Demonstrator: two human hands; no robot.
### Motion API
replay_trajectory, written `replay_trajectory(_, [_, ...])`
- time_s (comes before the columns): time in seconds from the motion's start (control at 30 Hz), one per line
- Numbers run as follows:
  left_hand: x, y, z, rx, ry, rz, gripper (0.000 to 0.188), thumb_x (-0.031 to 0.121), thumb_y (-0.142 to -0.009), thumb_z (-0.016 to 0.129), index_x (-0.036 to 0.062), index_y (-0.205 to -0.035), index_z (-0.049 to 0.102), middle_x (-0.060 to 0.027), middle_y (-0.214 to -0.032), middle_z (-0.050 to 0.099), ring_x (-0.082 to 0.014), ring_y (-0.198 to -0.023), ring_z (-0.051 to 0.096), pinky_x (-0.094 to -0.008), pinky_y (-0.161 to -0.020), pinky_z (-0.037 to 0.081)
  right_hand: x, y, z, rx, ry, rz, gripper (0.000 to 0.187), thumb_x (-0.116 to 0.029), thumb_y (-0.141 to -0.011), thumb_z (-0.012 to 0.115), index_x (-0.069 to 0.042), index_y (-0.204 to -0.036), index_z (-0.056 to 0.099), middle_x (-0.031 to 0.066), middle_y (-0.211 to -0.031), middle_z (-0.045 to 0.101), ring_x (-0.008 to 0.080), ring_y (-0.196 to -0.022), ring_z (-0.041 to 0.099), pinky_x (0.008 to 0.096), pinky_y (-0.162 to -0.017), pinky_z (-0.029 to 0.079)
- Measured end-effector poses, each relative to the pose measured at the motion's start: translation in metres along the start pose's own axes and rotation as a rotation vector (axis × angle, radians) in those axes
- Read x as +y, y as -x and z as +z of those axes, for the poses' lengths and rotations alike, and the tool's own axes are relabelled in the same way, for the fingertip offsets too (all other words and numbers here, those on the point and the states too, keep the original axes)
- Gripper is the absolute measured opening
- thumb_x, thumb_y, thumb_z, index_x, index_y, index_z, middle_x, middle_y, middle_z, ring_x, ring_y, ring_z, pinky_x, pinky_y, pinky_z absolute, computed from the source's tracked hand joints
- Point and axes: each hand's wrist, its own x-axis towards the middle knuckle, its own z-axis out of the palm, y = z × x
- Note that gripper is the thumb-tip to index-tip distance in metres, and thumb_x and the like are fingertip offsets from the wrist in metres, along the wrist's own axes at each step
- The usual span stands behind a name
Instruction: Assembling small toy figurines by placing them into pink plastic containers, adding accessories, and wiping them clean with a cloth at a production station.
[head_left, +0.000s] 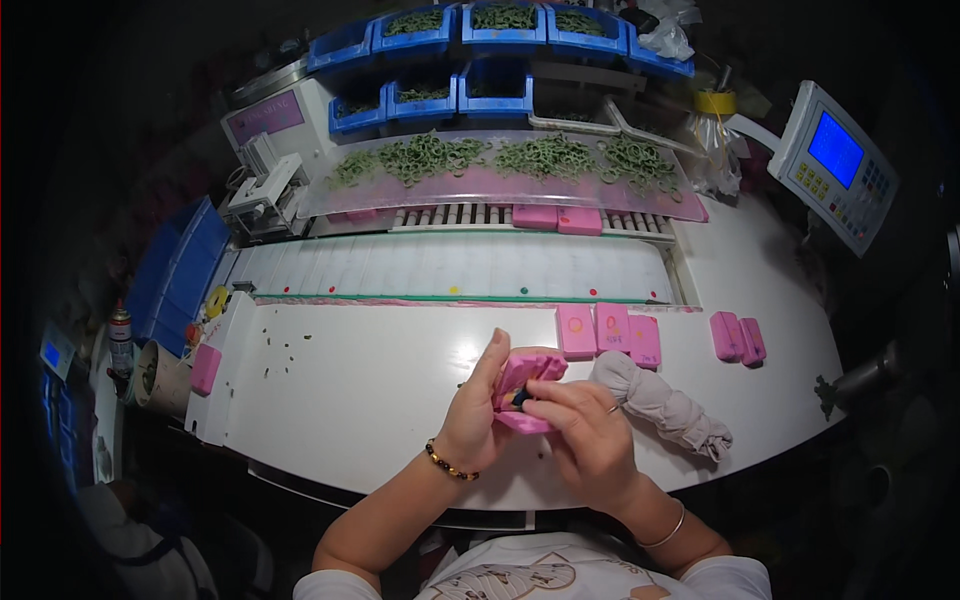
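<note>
Over the six o'clock side of a white workbench [370, 390], a person's left hand [468, 415] grasps an opened pink block [517, 374] as the right hand [592, 440] rests its fingertips at a small dark piece [521, 398] inside; whether they pinch it cannot be told. From the block, grey cloth [665, 405] lies at three o'clock, three pink blocks [612, 326] at two, green rings [545, 158] at twelve.

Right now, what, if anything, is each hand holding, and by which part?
The left hand holds a pink block, parted open, by its left side. The right hand is at a dark piece inside; whether it grips that can't be told.
</note>
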Motion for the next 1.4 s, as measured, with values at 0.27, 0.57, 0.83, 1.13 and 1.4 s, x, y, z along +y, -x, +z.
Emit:
replay_trajectory(0.27, [-0.001,0.011,-0.001,-0.003,-0.28,-0.102,0.067,0.055,-0.099,0.035,-0.0022,-0.134,0.042,-0.012,-0.12,0.058,-0.0204,-0.107,0.06,-0.0333,-0.09,0.051,-0.005,0.004,-0.002,0.013,-0.011,0.032,0.041,0.006,-0.063,0.065,-0.001,-0.103,0.065,0.0137,-0.109,0.067,0.0289,-0.089,0.063,0.036,-0.079,0.053])
replay_trajectory(0.57, [0.001,0.006,0.009,0.068,-0.246,0.202,0.078,0.064,-0.097,0.026,-0.005,-0.127,0.048,-0.0087,-0.085,0.058,-0.0156,-0.068,0.058,-0.0317,-0.06,0.053,-0.013,0.029,0.004,-0.134,0.007,-0.126,0.042,-0.009,-0.074,0.071,-0.003,-0.115,0.065,0.0112,-0.122,0.062,0.0229,-0.099,0.06,0.0311,-0.083,0.054])
replay_trajectory(0.83, [0.001,0.009,0.005,0.161,-0.529,0.31,0.079,0.064,-0.095,0.032,-0.0071,-0.126,0.05,-0.0094,-0.087,0.06,-0.0139,-0.066,0.059,-0.0289,-0.059,0.054,0.028,0.029,-0.074,-0.065,0.56,0.234,0.041,-0.016,-0.087,0.063,-0.003,-0.126,0.059,0.0233,-0.125,0.055,0.0381,-0.12,0.048,0.0469,-0.099,0.038])
replay_trajectory(1.13, [0.001,0.003,0.006,0.224,-0.341,0.193,0.076,0.063,-0.096,0.031,-0.0054,-0.121,0.052,-0.0086,-0.083,0.059,-0.0146,-0.065,0.059,-0.03,-0.056,0.054,-0.003,0.037,-0.081,-0.395,0.408,0.322,0.061,-0.02,-0.072,0.077,-0.005,-0.127,0.053,0.0127,-0.112,0.058,0.0264,-0.101,0.057,0.0455,-0.097,0.038])
replay_trajectory(1.4, [-0.002,0.008,0.005,0.234,-0.33,0.125,0.076,0.063,-0.097,0.029,-0.0045,-0.117,0.057,-0.0094,-0.083,0.06,-0.0147,-0.066,0.06,-0.0314,-0.056,0.056,-0.008,0.027,-0.068,-0.654,0.199,0.215,0.075,-0.009,-0.072,0.072,-0.014,-0.142,0.044,0.0142,-0.108,0.057,0.0285,-0.09,0.059,0.0373,-0.075,0.046])
